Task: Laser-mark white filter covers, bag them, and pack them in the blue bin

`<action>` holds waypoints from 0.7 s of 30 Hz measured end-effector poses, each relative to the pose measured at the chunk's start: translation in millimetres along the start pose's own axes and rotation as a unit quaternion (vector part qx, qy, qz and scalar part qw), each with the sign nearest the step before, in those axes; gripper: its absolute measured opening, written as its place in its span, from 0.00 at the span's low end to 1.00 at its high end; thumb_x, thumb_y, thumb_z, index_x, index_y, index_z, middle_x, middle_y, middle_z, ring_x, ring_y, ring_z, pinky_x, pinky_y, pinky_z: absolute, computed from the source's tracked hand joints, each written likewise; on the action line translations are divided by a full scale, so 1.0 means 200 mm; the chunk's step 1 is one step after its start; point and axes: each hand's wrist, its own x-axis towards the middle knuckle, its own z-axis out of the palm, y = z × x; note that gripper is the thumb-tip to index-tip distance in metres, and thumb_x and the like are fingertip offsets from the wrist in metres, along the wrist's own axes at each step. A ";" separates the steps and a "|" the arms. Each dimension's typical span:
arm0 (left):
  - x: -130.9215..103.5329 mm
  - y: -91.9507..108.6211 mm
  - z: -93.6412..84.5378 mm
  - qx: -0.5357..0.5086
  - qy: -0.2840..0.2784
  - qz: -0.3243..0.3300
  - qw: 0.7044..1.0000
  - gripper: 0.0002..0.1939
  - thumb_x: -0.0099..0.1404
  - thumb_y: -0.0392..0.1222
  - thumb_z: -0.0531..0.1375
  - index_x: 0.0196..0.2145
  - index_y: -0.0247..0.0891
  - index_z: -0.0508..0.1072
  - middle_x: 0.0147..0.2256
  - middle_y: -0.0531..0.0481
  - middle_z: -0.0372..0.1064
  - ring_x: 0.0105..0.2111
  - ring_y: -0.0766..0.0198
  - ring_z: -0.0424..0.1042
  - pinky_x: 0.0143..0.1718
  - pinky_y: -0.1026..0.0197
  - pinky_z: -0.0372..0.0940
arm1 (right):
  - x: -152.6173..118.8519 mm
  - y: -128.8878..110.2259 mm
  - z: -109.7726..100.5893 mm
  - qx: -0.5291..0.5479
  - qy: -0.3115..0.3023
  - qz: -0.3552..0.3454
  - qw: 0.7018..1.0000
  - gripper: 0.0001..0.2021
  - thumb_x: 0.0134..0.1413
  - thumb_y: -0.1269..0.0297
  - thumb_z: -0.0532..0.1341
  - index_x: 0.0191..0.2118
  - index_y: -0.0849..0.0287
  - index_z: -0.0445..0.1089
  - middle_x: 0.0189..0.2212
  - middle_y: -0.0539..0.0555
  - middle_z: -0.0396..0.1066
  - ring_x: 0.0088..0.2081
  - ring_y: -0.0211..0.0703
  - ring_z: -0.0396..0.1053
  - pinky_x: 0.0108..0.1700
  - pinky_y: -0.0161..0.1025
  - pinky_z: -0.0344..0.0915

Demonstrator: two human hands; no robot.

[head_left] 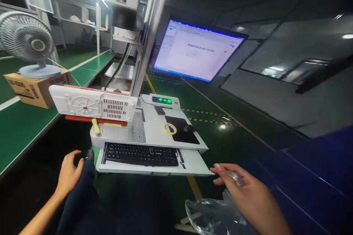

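Observation:
My left hand hangs over my leg at the lower left, its fingers apart and holding nothing. At the lower right, my right hand is closed on a crumpled clear plastic bag; part of the bag shows between the fingers and the rest hangs below. A white plastic panel with vent slots and a round spoked pattern stands on edge at the left end of the white machine base. Red-orange material lies behind and beneath it, and a small yellow piece leans at its front.
A black keyboard lies on a pull-out tray. A yellow tape roll rests partly on a black mat. A lit monitor stands behind. At left, a fan sits on a cardboard box over a green conveyor.

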 end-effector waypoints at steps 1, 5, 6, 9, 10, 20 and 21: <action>-0.08 -0.08 0.08 0.020 -0.062 -0.017 0.998 0.26 0.73 0.55 0.51 0.58 0.37 0.70 0.59 0.34 0.72 0.61 0.41 0.72 0.64 0.41 0.68 | -0.03 0.04 0.06 0.009 -0.020 0.001 1.000 0.28 0.45 0.29 0.60 0.37 0.47 0.78 0.31 0.58 0.83 0.28 0.55 0.78 0.31 0.47 0.69; -0.35 -0.23 0.34 0.186 -0.289 -0.047 0.938 0.30 0.73 0.47 0.48 0.66 0.30 0.69 0.66 0.31 0.68 0.67 0.40 0.69 0.66 0.41 0.65 | -0.07 0.13 0.50 0.065 -0.137 -0.026 0.988 0.20 0.55 0.41 0.58 0.39 0.51 0.75 0.32 0.55 0.83 0.31 0.52 0.81 0.33 0.41 0.69; -0.42 -0.23 0.38 0.225 -0.323 -0.045 0.918 0.29 0.73 0.45 0.50 0.66 0.32 0.70 0.69 0.31 0.66 0.70 0.39 0.65 0.68 0.40 0.63 | -0.07 0.13 0.63 0.068 -0.159 -0.038 0.984 0.17 0.57 0.46 0.58 0.40 0.52 0.75 0.29 0.53 0.81 0.31 0.51 0.80 0.33 0.40 0.68; -0.56 -0.21 0.42 0.298 -0.361 -0.012 0.884 0.27 0.72 0.42 0.54 0.65 0.36 0.75 0.75 0.34 0.58 0.78 0.39 0.48 0.75 0.38 0.52 | 0.00 0.10 0.96 0.071 -0.184 -0.060 0.979 0.12 0.63 0.55 0.58 0.44 0.53 0.75 0.32 0.51 0.81 0.28 0.46 0.79 0.33 0.38 0.68; -0.59 -0.21 0.41 0.308 -0.364 -0.004 0.879 0.26 0.73 0.42 0.54 0.65 0.37 0.75 0.76 0.35 0.56 0.79 0.39 0.46 0.76 0.39 0.50 | 0.03 0.08 1.05 0.070 -0.180 -0.061 0.979 0.11 0.65 0.58 0.57 0.46 0.53 0.74 0.36 0.51 0.83 0.27 0.44 0.78 0.34 0.37 0.68; -0.65 -0.27 0.37 0.258 -0.336 -0.024 0.905 0.25 0.74 0.40 0.53 0.63 0.40 0.78 0.76 0.41 0.58 0.78 0.45 0.49 0.76 0.43 0.52 | 0.17 0.10 1.35 0.023 -0.138 -0.108 0.984 0.12 0.68 0.72 0.53 0.52 0.52 0.67 0.55 0.56 0.81 0.54 0.45 0.79 0.54 0.38 0.69; -0.65 -0.26 0.37 0.259 -0.336 -0.024 0.905 0.25 0.74 0.40 0.52 0.63 0.40 0.78 0.76 0.41 0.58 0.78 0.45 0.49 0.75 0.43 0.52 | 0.17 0.11 1.35 0.021 -0.139 -0.111 0.984 0.13 0.69 0.72 0.52 0.53 0.52 0.67 0.56 0.56 0.80 0.55 0.45 0.79 0.55 0.38 0.68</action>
